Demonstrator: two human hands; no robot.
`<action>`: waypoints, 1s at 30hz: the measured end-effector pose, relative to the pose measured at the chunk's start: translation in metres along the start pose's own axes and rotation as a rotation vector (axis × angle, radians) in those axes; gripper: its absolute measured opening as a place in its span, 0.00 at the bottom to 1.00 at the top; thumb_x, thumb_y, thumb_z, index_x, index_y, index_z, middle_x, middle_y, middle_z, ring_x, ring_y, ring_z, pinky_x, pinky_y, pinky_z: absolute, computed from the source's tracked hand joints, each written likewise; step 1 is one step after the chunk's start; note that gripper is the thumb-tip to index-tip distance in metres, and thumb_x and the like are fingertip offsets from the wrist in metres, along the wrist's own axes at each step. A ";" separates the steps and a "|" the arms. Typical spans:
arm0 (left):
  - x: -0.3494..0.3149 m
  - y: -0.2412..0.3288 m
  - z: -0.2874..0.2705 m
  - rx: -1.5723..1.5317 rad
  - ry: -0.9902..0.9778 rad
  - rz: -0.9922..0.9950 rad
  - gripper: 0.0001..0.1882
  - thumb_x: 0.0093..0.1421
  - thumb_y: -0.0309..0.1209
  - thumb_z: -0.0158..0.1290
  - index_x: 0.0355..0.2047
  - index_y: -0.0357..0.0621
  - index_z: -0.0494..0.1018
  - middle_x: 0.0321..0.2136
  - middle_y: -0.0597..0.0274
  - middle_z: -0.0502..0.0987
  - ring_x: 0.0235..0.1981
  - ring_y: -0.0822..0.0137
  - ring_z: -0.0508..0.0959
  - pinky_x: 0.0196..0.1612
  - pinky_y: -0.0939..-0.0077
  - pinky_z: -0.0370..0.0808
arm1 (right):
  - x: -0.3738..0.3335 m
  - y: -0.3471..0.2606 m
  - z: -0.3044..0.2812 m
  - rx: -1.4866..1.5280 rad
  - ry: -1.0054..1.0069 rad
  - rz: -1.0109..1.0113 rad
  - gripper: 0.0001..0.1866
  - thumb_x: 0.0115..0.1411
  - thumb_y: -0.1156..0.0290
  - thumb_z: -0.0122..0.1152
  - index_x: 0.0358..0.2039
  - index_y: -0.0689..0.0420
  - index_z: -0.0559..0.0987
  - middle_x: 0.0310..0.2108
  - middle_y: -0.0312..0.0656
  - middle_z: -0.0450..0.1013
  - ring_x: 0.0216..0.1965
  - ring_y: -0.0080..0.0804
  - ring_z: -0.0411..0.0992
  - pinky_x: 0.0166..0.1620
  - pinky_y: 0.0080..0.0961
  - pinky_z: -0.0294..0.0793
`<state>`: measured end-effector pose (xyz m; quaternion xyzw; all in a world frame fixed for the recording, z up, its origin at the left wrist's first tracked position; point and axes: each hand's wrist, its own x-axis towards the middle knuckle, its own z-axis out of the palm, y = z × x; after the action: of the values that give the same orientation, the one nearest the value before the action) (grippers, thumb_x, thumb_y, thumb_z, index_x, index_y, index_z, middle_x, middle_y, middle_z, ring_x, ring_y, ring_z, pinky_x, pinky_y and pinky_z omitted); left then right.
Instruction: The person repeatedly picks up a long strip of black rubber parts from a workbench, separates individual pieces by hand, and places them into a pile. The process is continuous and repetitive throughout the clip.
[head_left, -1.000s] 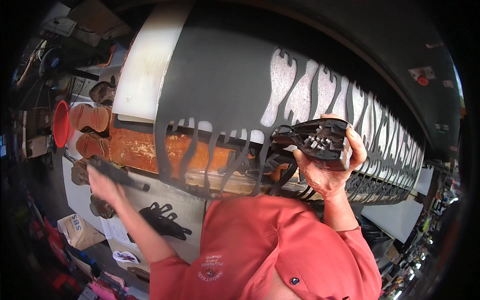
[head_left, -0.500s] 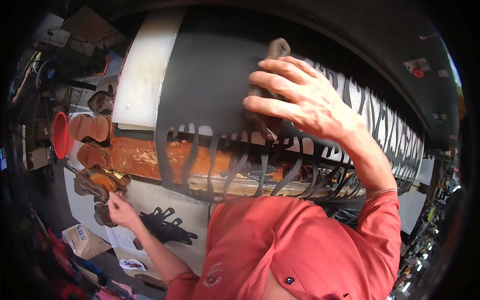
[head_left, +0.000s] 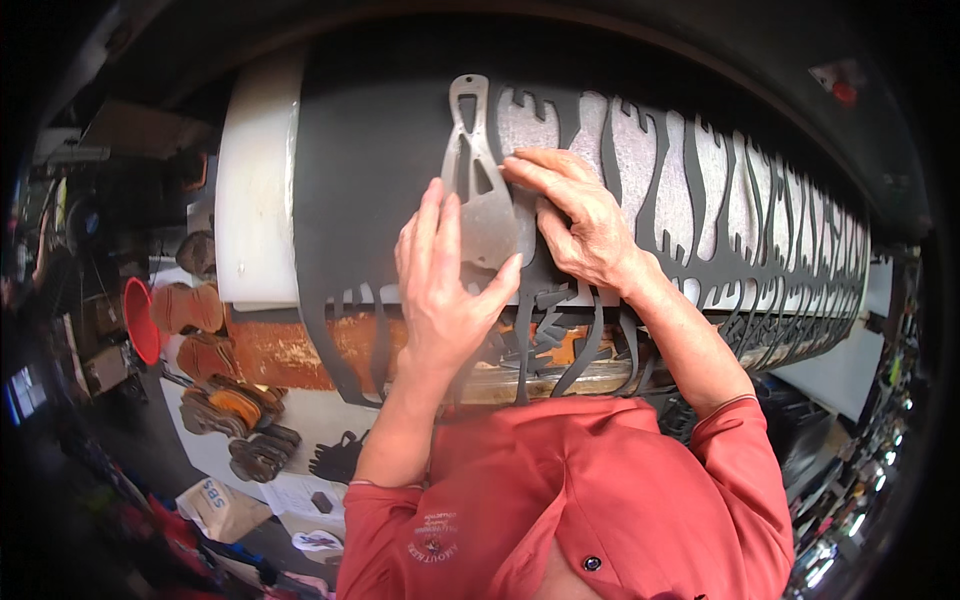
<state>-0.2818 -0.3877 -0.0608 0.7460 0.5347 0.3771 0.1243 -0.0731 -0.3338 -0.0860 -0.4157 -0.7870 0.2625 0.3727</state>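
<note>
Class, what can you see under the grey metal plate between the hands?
The grey metal plate appears to rest on the black sheet, which shows to its left; its openings look dark too. What lies beneath its broad solid end is covered.

we see a silver-grey die point(head_left: 488, 232) against a black sheet point(head_left: 360, 180), whose gaps point(head_left: 676, 190) show mottled pale grey in a repeating wavy pattern. we note a white board point(head_left: 258, 190), an orange-brown beam point(head_left: 270, 354) flecked with pale scuffs, a red bowl point(head_left: 142, 320), and a coral shirt point(head_left: 640, 480) bearing whitish print point(head_left: 434, 535).
</note>
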 end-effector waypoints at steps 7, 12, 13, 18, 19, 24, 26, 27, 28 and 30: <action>-0.011 -0.015 0.001 -0.075 -0.034 0.006 0.50 0.47 0.25 0.74 0.70 0.27 0.66 0.68 0.32 0.69 0.61 0.36 0.76 0.62 0.48 0.76 | 0.001 0.004 -0.004 0.056 -0.027 0.007 0.34 0.53 0.87 0.54 0.62 0.54 0.81 0.64 0.57 0.74 0.63 0.56 0.73 0.66 0.46 0.71; -0.003 -0.008 -0.007 -0.075 -0.114 -0.024 0.51 0.50 0.26 0.75 0.72 0.30 0.63 0.70 0.34 0.68 0.64 0.37 0.74 0.64 0.49 0.75 | 0.002 0.006 -0.004 0.055 -0.043 -0.003 0.36 0.52 0.86 0.53 0.63 0.52 0.81 0.66 0.59 0.72 0.63 0.59 0.71 0.67 0.48 0.70; -0.002 -0.007 -0.012 -0.098 -0.125 -0.031 0.51 0.50 0.26 0.75 0.73 0.31 0.63 0.70 0.34 0.68 0.65 0.38 0.74 0.65 0.50 0.74 | 0.002 0.007 -0.004 0.044 -0.046 -0.014 0.37 0.52 0.85 0.53 0.64 0.52 0.80 0.66 0.59 0.72 0.63 0.60 0.71 0.67 0.48 0.70; -0.006 -0.014 -0.015 -0.106 -0.116 0.000 0.51 0.52 0.25 0.75 0.74 0.35 0.62 0.73 0.35 0.65 0.69 0.37 0.72 0.67 0.50 0.74 | 0.001 0.009 -0.004 0.053 -0.034 -0.058 0.37 0.52 0.85 0.53 0.64 0.51 0.80 0.66 0.58 0.71 0.63 0.59 0.71 0.67 0.48 0.70; -0.008 -0.016 -0.014 -0.109 -0.111 -0.013 0.51 0.52 0.25 0.75 0.74 0.35 0.62 0.73 0.35 0.65 0.69 0.37 0.72 0.67 0.50 0.74 | 0.000 0.009 -0.003 0.063 -0.040 -0.060 0.37 0.52 0.85 0.53 0.64 0.51 0.80 0.66 0.58 0.71 0.63 0.59 0.71 0.67 0.48 0.70; -0.013 -0.019 -0.007 -0.075 -0.108 -0.009 0.48 0.54 0.28 0.74 0.73 0.34 0.64 0.74 0.34 0.63 0.69 0.36 0.72 0.68 0.50 0.74 | 0.002 0.011 -0.001 0.021 -0.048 -0.042 0.37 0.53 0.87 0.53 0.65 0.51 0.80 0.66 0.60 0.71 0.63 0.60 0.71 0.65 0.47 0.72; -0.013 -0.019 -0.006 -0.071 -0.108 -0.009 0.47 0.54 0.28 0.75 0.72 0.34 0.64 0.74 0.33 0.62 0.69 0.35 0.71 0.68 0.50 0.74 | 0.003 0.011 -0.001 0.012 -0.048 -0.052 0.39 0.52 0.87 0.51 0.66 0.50 0.79 0.67 0.60 0.70 0.63 0.59 0.71 0.66 0.47 0.71; -0.013 -0.019 -0.006 -0.070 -0.107 -0.014 0.47 0.54 0.28 0.75 0.72 0.34 0.64 0.74 0.32 0.62 0.69 0.35 0.71 0.67 0.50 0.74 | 0.003 0.011 -0.002 0.012 -0.044 -0.056 0.39 0.52 0.88 0.51 0.66 0.50 0.78 0.67 0.60 0.69 0.64 0.60 0.70 0.66 0.47 0.71; -0.013 -0.020 -0.006 -0.074 -0.104 -0.011 0.47 0.54 0.28 0.75 0.71 0.32 0.65 0.74 0.32 0.62 0.69 0.34 0.71 0.67 0.50 0.75 | 0.002 0.010 -0.002 0.017 -0.039 -0.054 0.40 0.52 0.88 0.51 0.67 0.50 0.78 0.68 0.61 0.69 0.64 0.60 0.70 0.67 0.47 0.71; -0.015 -0.021 -0.005 -0.061 -0.082 0.015 0.47 0.54 0.28 0.75 0.71 0.31 0.65 0.73 0.32 0.63 0.69 0.34 0.71 0.67 0.49 0.75 | 0.000 0.010 -0.002 -0.006 -0.070 -0.048 0.41 0.52 0.88 0.51 0.67 0.50 0.77 0.68 0.62 0.68 0.66 0.62 0.69 0.69 0.48 0.69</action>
<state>-0.3021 -0.3938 -0.0763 0.7605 0.5119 0.3632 0.1661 -0.0668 -0.3283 -0.0915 -0.3882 -0.8100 0.2655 0.3502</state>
